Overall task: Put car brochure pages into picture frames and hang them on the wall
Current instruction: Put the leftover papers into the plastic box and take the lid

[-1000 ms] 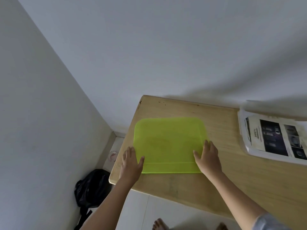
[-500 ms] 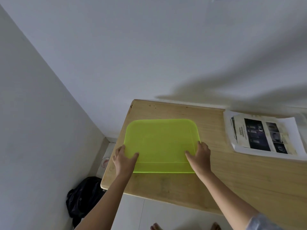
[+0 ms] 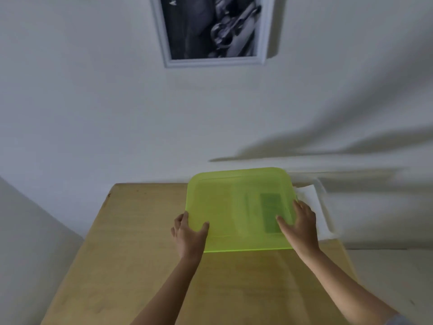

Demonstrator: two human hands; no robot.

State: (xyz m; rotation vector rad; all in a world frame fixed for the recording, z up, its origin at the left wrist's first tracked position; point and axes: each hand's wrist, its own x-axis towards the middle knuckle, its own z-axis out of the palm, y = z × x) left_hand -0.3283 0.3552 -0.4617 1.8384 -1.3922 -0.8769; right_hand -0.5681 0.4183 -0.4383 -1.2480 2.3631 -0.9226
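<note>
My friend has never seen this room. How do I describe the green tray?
On the light wooden table below the white-framed wall picture, look far right. The left hand and right hand hold a translucent lime-green plastic tray with rounded corners over white printed pages. Nothing else there is bright or see-through.

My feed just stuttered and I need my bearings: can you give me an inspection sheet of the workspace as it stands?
Surface: wooden table, its far edge against the wall.
Job's things: green tray, translucent, held over the brochure pages at the table's far right, dark print showing through it; framed picture hung on the wall above.
Clutter: nothing seen.
Grips: left hand holds the tray's left edge, thumb on top; right hand holds its right edge.
Cables: nothing seen.
Surroundings: the wall is white, with soft shadows at right.
</note>
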